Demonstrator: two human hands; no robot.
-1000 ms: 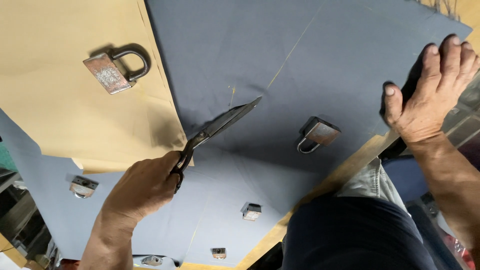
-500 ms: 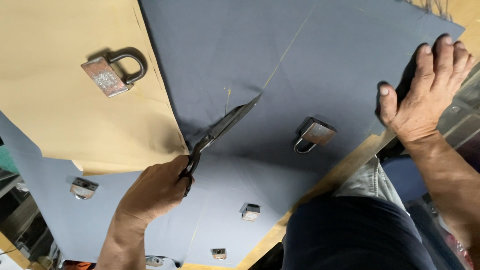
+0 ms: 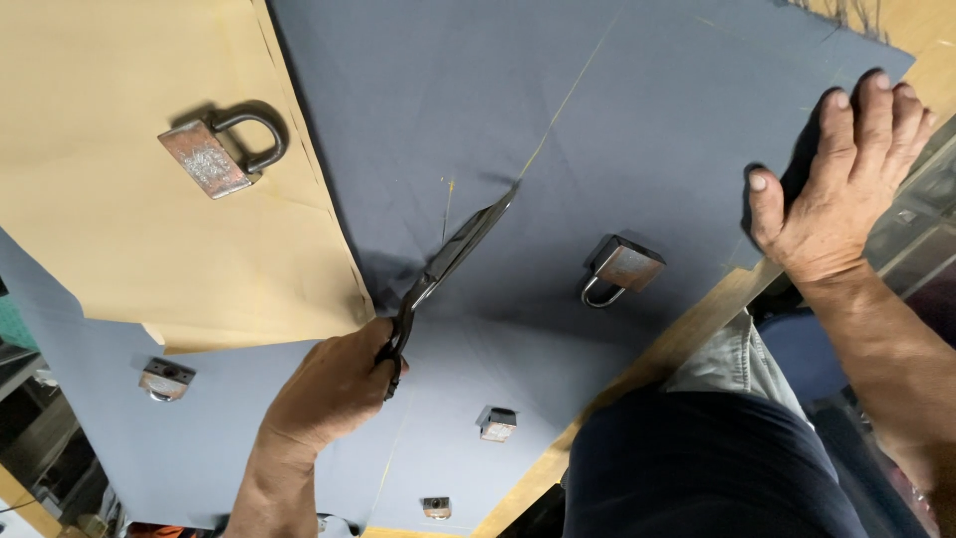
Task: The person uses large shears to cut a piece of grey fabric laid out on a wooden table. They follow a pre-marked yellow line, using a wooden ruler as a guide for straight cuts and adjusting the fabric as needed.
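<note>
Image appears inverted, so sides are uncertain; left hand (image 3: 334,384) clamped on scissors (image 3: 448,259), blades nearly closed on blue cloth (image 3: 637,120); right hand (image 3: 832,189) pressed flat, fingers spread, on cloth's edge; between the hands, a padlock (image 3: 622,267); beyond the scissors, tan paper (image 3: 110,249) under another padlock (image 3: 214,154).

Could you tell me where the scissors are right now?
In the head view, centre: the scissors are in one hand, on the blue fabric, left of a padlock.

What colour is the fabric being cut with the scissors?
Dark slate blue, plain, with a thin yellow chalk line. The fabric shows best in the head view, under the scissors.
</note>
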